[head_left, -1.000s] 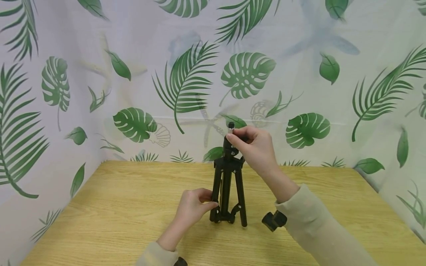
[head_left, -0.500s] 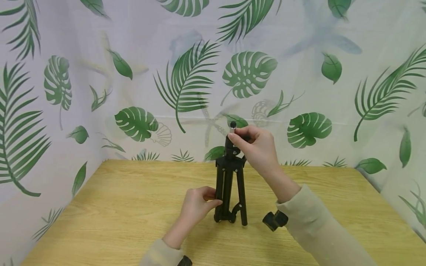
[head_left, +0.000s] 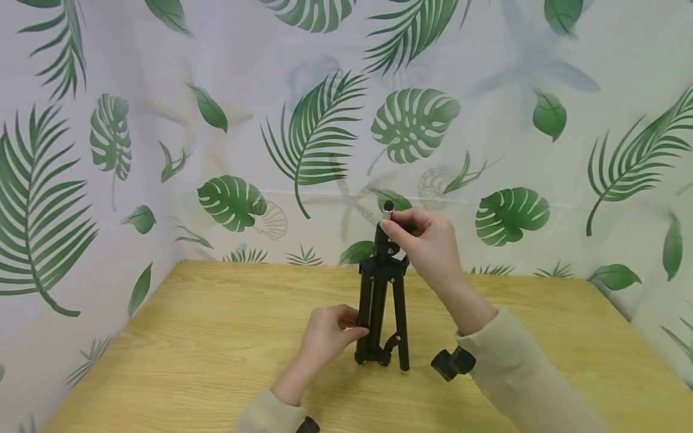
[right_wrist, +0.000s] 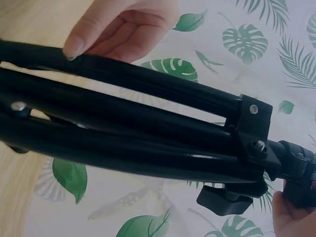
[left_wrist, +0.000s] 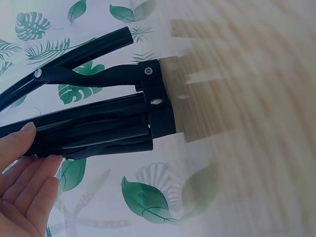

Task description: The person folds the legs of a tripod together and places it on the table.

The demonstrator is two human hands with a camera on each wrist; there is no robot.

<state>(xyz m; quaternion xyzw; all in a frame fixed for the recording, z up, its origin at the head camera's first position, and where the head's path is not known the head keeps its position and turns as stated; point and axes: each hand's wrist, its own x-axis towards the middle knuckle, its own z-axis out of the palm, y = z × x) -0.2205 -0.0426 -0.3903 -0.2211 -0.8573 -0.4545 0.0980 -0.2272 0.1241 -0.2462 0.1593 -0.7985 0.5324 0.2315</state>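
A black tripod [head_left: 385, 270] stands between the two hands, above the table, its long axis close to vertical and its top end pointing up. The dark tip [head_left: 388, 206] and the silver collar [head_left: 387, 215] under it rise just beyond the right fingertips; the lower ends of the legs lie below the left fingers. Whether the foot near the left hand touches the wood cannot be told.

The left hand [head_left: 331, 337] pinches the near leg [head_left: 364, 300] low down, thumb on one side and fingers behind, narrowly set. That leg lies close along the central column; a second ago it slanted outward from it. The free leg [head_left: 400, 313], beyond the left fingertips and below the right hand [head_left: 433, 248], angles outward on its strut [head_left: 391, 344], as it did then. The right hand pinches the tripod's top with thumb and forefinger, as before.

In the right wrist view a black knob [right_wrist: 224, 200] sits at the hub, on the opposite side from the left fingers. Light sleeves [head_left: 527, 373] cover the forearms behind both hands, the wooden table [head_left: 216, 343] spreads beneath them, and a leaf-printed backdrop [head_left: 243, 144] hangs past the fingers.
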